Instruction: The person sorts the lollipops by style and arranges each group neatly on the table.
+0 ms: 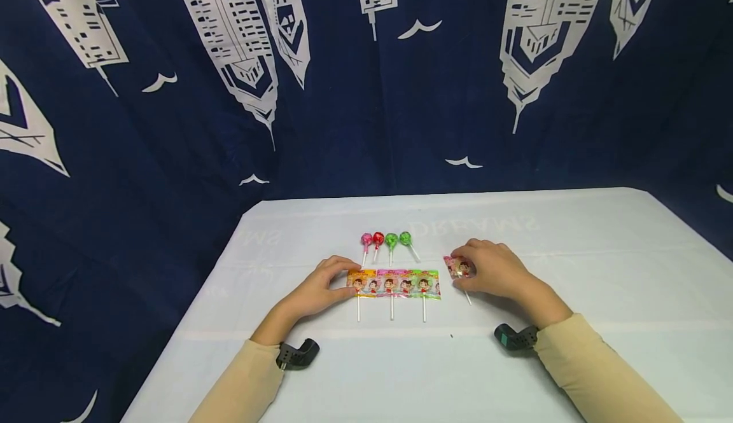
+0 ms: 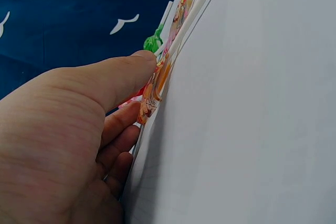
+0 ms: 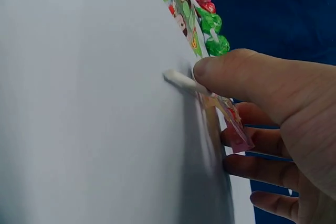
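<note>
My left hand (image 1: 317, 291) pinches the left, orange end of a strip of wrapped lollipops (image 1: 395, 284) in orange, pink and green packets. Their white sticks point toward me. In the left wrist view the thumb lies over the orange wrapper (image 2: 152, 95), fingers behind it. To the right of the strip, my right hand (image 1: 497, 269) holds a single pink-wrapped lollipop (image 1: 460, 266) between thumb and fingers, its white stick (image 3: 184, 81) poking out below the thumb. A small gap separates this lollipop from the strip's green end.
Behind the strip is a row of round lollipops: a pink one (image 1: 366, 238), a red one (image 1: 378, 238) and two green ones (image 1: 391, 240). All lie on a white-covered table (image 1: 401, 372). A dark blue patterned curtain (image 1: 355, 130) hangs beyond the far edge.
</note>
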`<action>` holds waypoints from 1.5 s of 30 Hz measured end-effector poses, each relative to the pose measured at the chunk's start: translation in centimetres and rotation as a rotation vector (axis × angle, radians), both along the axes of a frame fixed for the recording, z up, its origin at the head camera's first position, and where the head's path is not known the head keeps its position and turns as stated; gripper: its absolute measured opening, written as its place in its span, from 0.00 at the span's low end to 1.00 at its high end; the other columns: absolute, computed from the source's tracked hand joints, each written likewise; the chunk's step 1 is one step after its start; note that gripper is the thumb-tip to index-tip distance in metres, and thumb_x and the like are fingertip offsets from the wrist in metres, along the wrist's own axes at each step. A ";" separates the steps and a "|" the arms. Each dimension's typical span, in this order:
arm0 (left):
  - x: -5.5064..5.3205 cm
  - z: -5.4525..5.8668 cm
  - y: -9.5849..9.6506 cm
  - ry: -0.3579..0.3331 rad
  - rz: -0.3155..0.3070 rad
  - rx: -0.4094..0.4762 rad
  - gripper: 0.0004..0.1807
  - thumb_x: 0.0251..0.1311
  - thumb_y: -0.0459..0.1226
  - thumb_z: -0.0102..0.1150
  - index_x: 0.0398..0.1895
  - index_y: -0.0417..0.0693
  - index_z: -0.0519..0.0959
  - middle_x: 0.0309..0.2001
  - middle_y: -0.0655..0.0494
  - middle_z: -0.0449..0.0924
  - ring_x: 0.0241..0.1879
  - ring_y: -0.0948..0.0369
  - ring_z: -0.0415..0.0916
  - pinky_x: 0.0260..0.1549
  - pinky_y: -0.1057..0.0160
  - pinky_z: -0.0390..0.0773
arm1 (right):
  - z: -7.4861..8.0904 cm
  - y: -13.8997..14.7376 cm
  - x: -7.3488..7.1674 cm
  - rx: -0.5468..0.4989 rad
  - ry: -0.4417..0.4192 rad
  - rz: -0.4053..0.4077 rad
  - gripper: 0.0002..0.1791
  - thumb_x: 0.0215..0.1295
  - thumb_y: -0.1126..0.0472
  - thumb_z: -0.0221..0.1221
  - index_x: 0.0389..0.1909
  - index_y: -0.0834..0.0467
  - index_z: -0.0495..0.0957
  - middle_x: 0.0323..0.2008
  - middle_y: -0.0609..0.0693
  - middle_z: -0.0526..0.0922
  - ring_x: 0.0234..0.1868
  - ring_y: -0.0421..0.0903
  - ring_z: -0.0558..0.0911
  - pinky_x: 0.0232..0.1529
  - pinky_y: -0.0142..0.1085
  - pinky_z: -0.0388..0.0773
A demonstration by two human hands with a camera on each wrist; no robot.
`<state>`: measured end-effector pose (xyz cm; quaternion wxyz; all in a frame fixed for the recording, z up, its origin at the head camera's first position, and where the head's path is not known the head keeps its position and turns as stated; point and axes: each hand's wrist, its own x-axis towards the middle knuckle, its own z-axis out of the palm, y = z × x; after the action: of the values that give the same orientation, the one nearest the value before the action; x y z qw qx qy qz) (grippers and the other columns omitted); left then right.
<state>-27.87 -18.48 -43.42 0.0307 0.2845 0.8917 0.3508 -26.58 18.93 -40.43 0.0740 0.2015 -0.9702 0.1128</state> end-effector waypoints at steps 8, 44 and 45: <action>0.1 0.1 0.0 -0.023 0.012 0.004 0.24 0.63 0.41 0.65 0.63 0.53 0.76 0.64 0.57 0.73 0.70 0.52 0.63 0.71 0.42 0.61 | 0.5 -0.7 0.5 0.045 -0.017 0.021 0.30 0.47 0.44 0.72 0.51 0.54 0.83 0.42 0.48 0.83 0.40 0.45 0.80 0.40 0.45 0.73; 0.1 0.2 0.0 -0.015 0.008 -0.004 0.26 0.62 0.42 0.66 0.64 0.53 0.76 0.64 0.56 0.73 0.70 0.51 0.63 0.71 0.42 0.61 | -0.7 -1.1 0.7 -0.032 0.008 0.077 0.25 0.43 0.38 0.73 0.38 0.47 0.80 0.32 0.39 0.77 0.37 0.40 0.72 0.39 0.40 0.69; 0.1 0.2 0.0 -0.015 0.008 -0.005 0.26 0.62 0.42 0.67 0.64 0.53 0.76 0.64 0.55 0.73 0.70 0.51 0.63 0.71 0.42 0.61 | -0.7 -1.2 0.7 -0.035 0.006 0.077 0.25 0.43 0.38 0.73 0.38 0.48 0.80 0.32 0.39 0.77 0.37 0.40 0.72 0.39 0.40 0.70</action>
<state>-27.81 -18.46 -43.24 0.0364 0.2781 0.8934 0.3509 -25.90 17.75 -41.14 0.0760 0.2378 -0.9593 0.1318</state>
